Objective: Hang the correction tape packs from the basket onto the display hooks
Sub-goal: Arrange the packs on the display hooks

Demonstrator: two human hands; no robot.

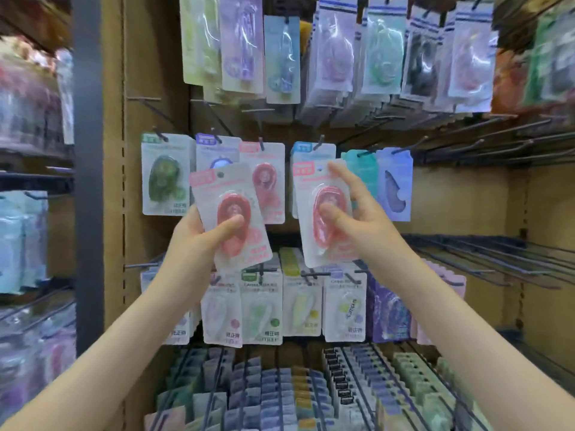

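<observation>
Little can be read. The lower packs [263, 309] each carry three Chinese characters near the bottom edge that look like 修正带. The green pack [163, 178] bears the same at its lower right corner. A white pack [345, 306] shows a vertical word beginning "Tam". The pink corner labels and red print on the left pack [227, 200] and right pack [317, 188] are too blurred.

Left hand [199, 234], right hand [357, 209]: both aloft, mid-grip.
</observation>
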